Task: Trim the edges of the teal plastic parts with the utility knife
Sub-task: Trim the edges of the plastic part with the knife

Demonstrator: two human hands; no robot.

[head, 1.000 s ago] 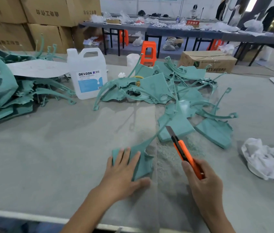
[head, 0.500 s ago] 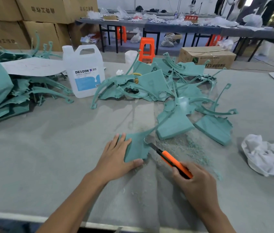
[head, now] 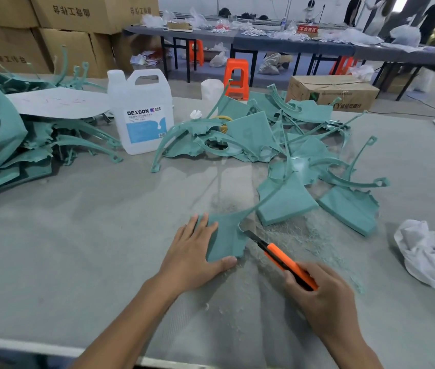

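- Table: the grey covered surface carries all the work; lay the piece flat on it so that the edge being cut is backed from below
- Stock: a heap of teal plastic parts lies beyond the work area and a second heap at far left; which heap is finished cannot be told, so much of the task probably remains
- Work piece: one teal part lies flat near the front of the table, its thin stem running up and to the right toward the centre heap
- Left hand: it lies open and flat on the left half of the part, fingers straight, thumb along the near edge; press down firmly and hold every finger left of the cut line
- Right hand: its fingers are curled round the handle of the utility knife; a low, shallow knife angle should shave flash without digging in
- Blade: the tip meets the ragged right edge of the part; take light strokes along that edge, directed away from the left thumb, and turn the part instead of the wrist for the next side
- Shavings: fine teal swarf lies just right of the part; brush it aside if the part begins to rock or slide
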